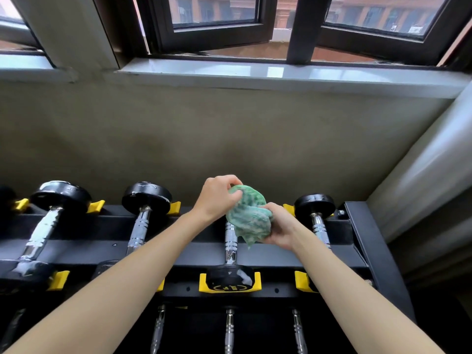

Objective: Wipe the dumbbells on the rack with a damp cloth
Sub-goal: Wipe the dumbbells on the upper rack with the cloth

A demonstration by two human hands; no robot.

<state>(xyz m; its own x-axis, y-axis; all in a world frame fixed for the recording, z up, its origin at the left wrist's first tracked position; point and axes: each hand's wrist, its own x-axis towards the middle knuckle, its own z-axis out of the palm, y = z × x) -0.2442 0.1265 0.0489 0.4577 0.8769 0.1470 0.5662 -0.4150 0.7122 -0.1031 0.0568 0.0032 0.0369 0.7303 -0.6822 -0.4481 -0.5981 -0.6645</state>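
The black rack carried its dumbbells crosswise, their heads seated in yellow cradles. The middle dumbbell lay directly under the fingers, white smears on its near head. Beyond the fingertips stood bare wall; to their right came one last dumbbell, then the rack's end post. Both hands held the bunched green cloth over the middle dumbbell's far end, the left hand pinching its top and the right hand curled round its lower part.
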